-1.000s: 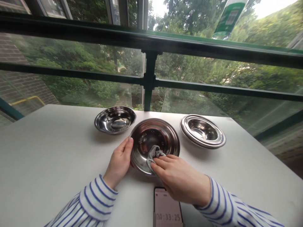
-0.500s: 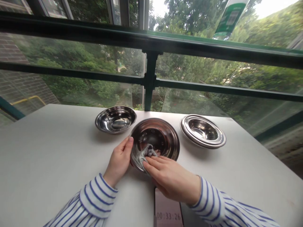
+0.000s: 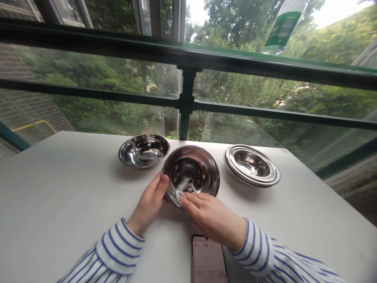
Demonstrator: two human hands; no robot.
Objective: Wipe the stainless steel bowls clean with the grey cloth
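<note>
A shiny stainless steel bowl (image 3: 206, 169) is tilted toward me above the white table (image 3: 73, 204). My left hand (image 3: 151, 200) grips its left rim, thumb on the inner edge and fingers behind, mostly hidden. With my right hand (image 3: 210, 216) I press a crumpled grey-white cloth (image 3: 184, 188) against the bowl's near inner wall; the fingers are together over the cloth. To the left behind sits another steel bowl (image 3: 144, 151). On the right lies a stack of steel bowls (image 3: 251, 165), one nested in another.
A phone (image 3: 207, 255) lies on the table below my right hand, its lower screen blurred. Behind the table's far edge runs a dark green railing (image 3: 185, 102) with glass panels. A plastic bottle with a green label (image 3: 284, 29) stands on the top rail, at the upper right.
The held bowl has tilted and shifted slightly left. My right hand and the cloth have moved a little along its inner wall. My left hand keeps its hold on the rim.
</note>
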